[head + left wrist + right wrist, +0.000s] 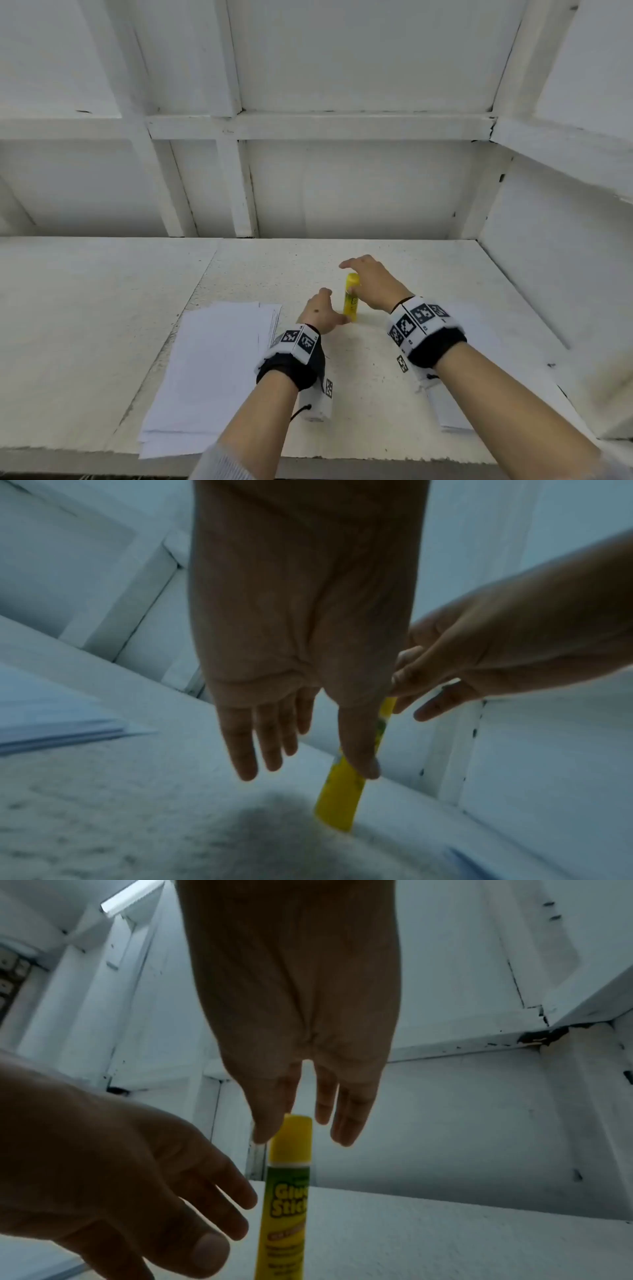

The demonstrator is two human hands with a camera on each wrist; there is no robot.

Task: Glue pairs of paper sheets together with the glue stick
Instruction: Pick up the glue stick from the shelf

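A yellow glue stick (351, 297) stands upright on the white bench (394, 387), capped, near the middle of the surface and a little right of the paper. The left hand (322, 313) reaches in from the near left with its fingers straight and slightly spread; in the head view its thumb lies against the lower part of the tube, and the left wrist view shows the thumb (359, 739) laid along the tube's side, with the other fingers (260, 739) apart from it and closing on nothing. The right hand (371, 282) hovers over the cap from the right, fingers relaxed and parted; the right wrist view shows its fingertips (265, 1126) on either side of the yellow cap (294, 1139), but whether they touch it cannot be told. Neither hand is wrapped round the tube. A loose stack of white paper sheets (209, 373) lies on the bench to the left of the left wrist, its edges fanned unevenly. More white paper (448, 411) lies at the near right, partly hidden under the right forearm. Both wrists wear bands with black and white square markers. White panelled walls (342, 188) close in the bench at the far side and the right.
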